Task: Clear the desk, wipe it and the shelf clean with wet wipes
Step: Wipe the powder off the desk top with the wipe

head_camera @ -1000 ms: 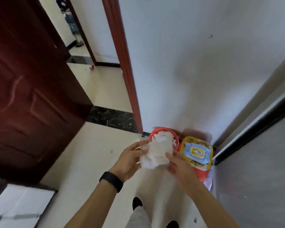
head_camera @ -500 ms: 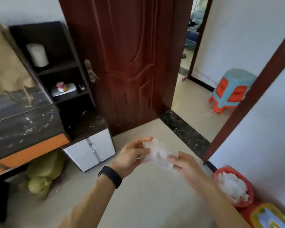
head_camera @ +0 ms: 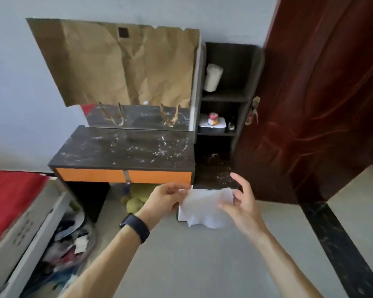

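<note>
The left hand (head_camera: 166, 196) and the right hand (head_camera: 243, 203) hold one white wet wipe (head_camera: 205, 206) up in the air, spread out between them. The left fingers (head_camera: 177, 188) are curled and pinch the wipe's left edge. Two right fingers (head_camera: 225, 204) pinch its right side, and the other right fingers stick up, spread apart. The bottom of the wipe hangs loose below both sets of fingers. A black band (head_camera: 136, 227) goes round the left wrist.

Past the fingers, farther away, is the dark worktop (head_camera: 125, 149) with an orange front. White dust and specks lie all over its top. Behind it a big sheet of brown paper (head_camera: 121, 61) hangs on the wall. Beyond the right fingers stands the dark shelf (head_camera: 224, 97). A white roll (head_camera: 212, 77) stands on its top level, and a small jar (head_camera: 213, 119) sits on a white box (head_camera: 219, 126) one level down. A red-brown door (head_camera: 321, 104) is to the right of the right fingers. A red bed (head_camera: 9, 198) is far to the left of the left fingers
</note>
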Demonstrator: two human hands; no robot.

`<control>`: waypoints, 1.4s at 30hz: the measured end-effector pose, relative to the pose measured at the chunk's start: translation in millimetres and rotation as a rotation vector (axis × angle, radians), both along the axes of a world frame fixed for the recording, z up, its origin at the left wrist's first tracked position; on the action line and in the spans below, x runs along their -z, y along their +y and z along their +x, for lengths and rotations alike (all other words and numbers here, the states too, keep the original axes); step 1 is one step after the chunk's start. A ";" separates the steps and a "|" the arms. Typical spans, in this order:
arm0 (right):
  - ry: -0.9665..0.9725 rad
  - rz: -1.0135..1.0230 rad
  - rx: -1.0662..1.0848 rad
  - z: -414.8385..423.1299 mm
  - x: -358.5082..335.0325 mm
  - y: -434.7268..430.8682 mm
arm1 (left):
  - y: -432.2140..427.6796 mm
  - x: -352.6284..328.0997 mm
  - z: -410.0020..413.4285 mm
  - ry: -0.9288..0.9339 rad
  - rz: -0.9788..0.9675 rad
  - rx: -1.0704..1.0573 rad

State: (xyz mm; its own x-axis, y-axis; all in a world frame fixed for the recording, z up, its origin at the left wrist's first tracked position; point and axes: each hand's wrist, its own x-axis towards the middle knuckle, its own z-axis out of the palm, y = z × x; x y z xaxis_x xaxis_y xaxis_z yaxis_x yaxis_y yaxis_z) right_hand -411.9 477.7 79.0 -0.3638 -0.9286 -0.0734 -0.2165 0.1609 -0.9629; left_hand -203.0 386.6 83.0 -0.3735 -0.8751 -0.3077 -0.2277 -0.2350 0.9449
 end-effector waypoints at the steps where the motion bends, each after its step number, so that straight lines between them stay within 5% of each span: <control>1: 0.015 0.011 -0.062 6.6 0.7 -18.0 | -12.3 0.5 10.2 -0.019 0.006 0.021; 8: 0.154 -0.006 -0.295 39.2 13.4 -146.9 | -100.2 -2.4 57.8 -0.598 -0.312 0.085; 18: 0.500 -0.081 -0.552 107.5 21.3 -309.5 | -188.3 14.0 134.0 -0.879 -0.279 -0.138; 32: 0.522 0.142 -0.935 273.8 82.3 -462.6 | -280.9 97.9 302.2 -0.682 -0.015 -0.268; 36: 0.574 0.174 -0.873 328.1 107.7 -502.1 | -326.4 131.5 365.8 -0.584 0.022 -0.342; 42: 0.381 0.353 -0.745 396.7 119.4 -547.3 | -378.0 145.6 420.2 -0.361 0.147 -0.477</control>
